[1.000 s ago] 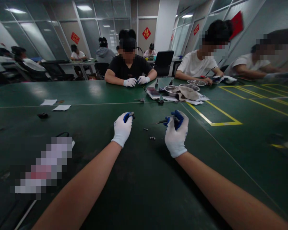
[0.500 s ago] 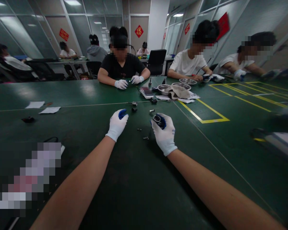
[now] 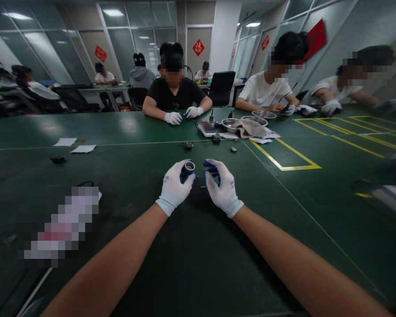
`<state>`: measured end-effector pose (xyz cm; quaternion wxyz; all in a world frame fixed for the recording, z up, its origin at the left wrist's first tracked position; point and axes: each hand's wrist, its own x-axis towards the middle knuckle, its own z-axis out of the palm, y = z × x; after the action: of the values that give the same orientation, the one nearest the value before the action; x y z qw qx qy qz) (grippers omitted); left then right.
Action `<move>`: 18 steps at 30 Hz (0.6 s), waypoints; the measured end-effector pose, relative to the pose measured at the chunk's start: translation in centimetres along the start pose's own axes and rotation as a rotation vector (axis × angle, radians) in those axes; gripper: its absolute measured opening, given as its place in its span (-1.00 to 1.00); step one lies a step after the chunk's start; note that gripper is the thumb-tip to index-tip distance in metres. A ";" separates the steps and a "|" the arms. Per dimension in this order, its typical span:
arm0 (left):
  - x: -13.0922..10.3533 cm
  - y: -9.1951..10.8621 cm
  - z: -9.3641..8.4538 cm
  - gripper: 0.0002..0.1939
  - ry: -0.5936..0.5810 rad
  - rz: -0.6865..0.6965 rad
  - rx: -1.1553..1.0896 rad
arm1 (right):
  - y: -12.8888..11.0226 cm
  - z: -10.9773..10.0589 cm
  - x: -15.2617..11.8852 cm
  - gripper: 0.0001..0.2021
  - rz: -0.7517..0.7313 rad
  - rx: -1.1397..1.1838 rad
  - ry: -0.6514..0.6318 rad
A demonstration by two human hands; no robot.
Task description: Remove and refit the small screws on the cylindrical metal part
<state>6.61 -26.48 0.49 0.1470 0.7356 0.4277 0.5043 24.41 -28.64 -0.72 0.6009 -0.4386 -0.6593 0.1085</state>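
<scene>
My left hand (image 3: 175,187), in a white glove with blue finger coating, is closed around a short black cylindrical part (image 3: 189,167). The part's bright metal ring and hollow end face up. Just to the right, my right hand (image 3: 221,182) is gloved the same way. Its fingers are curved and apart from the thumb, with no part visible between them. Small metal nuts or beads (image 3: 203,187) lie on the green table (image 3: 198,255) between my hands, partly covered. Beyond my hands are a small silver metal piece (image 3: 233,149) and a dark metal fitting (image 3: 189,144).
Metal bowls (image 3: 230,125) with a grey cloth (image 3: 251,128) stand farther back. Yellow tape (image 3: 300,167) marks the table at right. Paper slips (image 3: 83,149) and a black object (image 3: 57,160) lie left. A gloved co-worker (image 3: 174,92) sits opposite; others sit at right.
The black cylindrical part has passed from my right hand to my left. My left hand has come closer to the right one. The small silver piece now lies farther right.
</scene>
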 end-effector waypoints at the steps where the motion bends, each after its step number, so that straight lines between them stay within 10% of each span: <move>1: 0.1 -0.2 -0.1 -0.65 0.064 -0.043 0.012 | 0.7 -0.3 0.4 -0.72 0.007 -0.036 0.025; 7: 0.5 -0.9 -0.5 -0.76 0.157 -0.231 -0.002 | 4.6 -1.1 1.8 -0.83 0.237 -0.269 -0.216; 18: 0.5 -0.4 -0.1 -0.72 0.015 -0.093 0.013 | 5.2 1.2 2.4 -0.95 0.179 -0.436 -0.399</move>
<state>6.42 -25.90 0.55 0.1624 0.7121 0.4658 0.4996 25.93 -23.38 -2.89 0.3393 -0.5836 -0.7308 0.1009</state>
